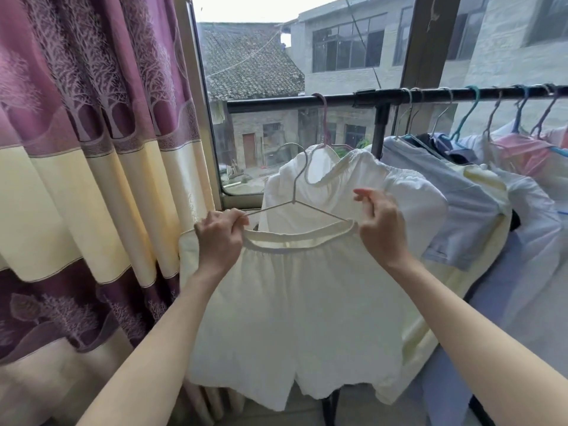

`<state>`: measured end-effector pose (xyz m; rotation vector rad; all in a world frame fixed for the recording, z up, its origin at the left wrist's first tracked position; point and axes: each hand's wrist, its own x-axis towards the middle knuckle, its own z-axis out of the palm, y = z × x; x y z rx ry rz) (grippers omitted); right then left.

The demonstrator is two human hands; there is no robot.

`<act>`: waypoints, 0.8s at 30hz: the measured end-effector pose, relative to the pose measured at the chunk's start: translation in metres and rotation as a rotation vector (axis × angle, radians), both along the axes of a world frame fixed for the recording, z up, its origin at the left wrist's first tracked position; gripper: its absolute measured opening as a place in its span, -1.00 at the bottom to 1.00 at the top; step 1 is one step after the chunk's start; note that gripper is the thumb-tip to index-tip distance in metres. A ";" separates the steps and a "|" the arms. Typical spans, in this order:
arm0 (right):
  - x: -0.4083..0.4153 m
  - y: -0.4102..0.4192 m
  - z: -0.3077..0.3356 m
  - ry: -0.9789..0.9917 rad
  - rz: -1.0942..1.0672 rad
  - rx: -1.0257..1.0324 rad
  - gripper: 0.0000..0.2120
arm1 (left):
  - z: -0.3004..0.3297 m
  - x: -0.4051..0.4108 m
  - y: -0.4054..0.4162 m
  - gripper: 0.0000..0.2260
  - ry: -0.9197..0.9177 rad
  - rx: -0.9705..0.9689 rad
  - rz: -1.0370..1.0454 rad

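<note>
A pair of cream-white shorts (292,318) with an elastic waistband hangs in front of me on a thin white wire hanger (296,192). My left hand (219,238) grips the left end of the waistband together with the hanger's left arm. At the right end, my right hand (379,222) pinches the waistband at the hanger's right arm. The hanger's hook points up, free of the black clothes rail (276,104) behind it.
A white top (353,186) hangs from the rail on a pink hanger (324,124) just behind the shorts. Several garments on hangers crowd the rail to the right. A purple and cream curtain (92,149) covers the left, beside the window.
</note>
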<state>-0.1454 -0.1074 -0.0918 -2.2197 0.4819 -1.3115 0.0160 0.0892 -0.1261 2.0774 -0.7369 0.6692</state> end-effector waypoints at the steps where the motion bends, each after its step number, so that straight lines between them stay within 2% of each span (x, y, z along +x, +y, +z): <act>1: -0.007 -0.007 -0.005 0.031 -0.084 0.004 -0.66 | 0.002 0.004 0.004 -0.82 -0.003 -0.027 0.028; 5: -0.014 -0.023 -0.025 0.323 -0.116 0.140 -0.61 | 0.007 0.020 0.021 -0.83 -0.003 -0.079 0.110; 7: -0.008 -0.026 -0.028 0.443 -0.080 0.193 -0.71 | 0.007 0.028 0.027 -0.82 -0.025 -0.072 0.162; 9: -0.001 -0.027 -0.029 0.471 -0.059 0.207 -0.89 | 0.005 0.034 0.031 -0.83 -0.048 -0.050 0.223; 11: 0.004 -0.028 -0.030 0.400 -0.047 0.242 -0.88 | 0.003 0.036 0.034 -0.85 -0.071 -0.026 0.273; 13: 0.006 -0.025 -0.029 0.238 -0.020 0.280 -0.87 | 0.001 0.036 0.038 -0.85 -0.065 -0.017 0.319; 16: 0.002 -0.021 -0.029 0.019 -0.030 0.221 -0.88 | -0.002 0.040 0.048 -0.83 -0.009 -0.049 0.386; 18: 0.000 -0.020 -0.037 -0.014 -0.057 0.180 -0.90 | -0.003 0.042 0.052 -0.82 0.005 -0.069 0.408; 20: 0.002 -0.019 -0.046 0.167 -0.059 0.150 -0.89 | -0.001 0.040 0.049 -0.82 0.002 -0.082 0.375; 22: 0.003 -0.016 -0.049 0.483 -0.123 0.082 -0.82 | 0.000 0.038 0.043 -0.83 -0.026 -0.064 0.317; 24: 0.002 -0.009 -0.045 0.574 -0.246 0.019 -0.75 | -0.001 0.038 0.039 -0.84 -0.059 -0.029 0.284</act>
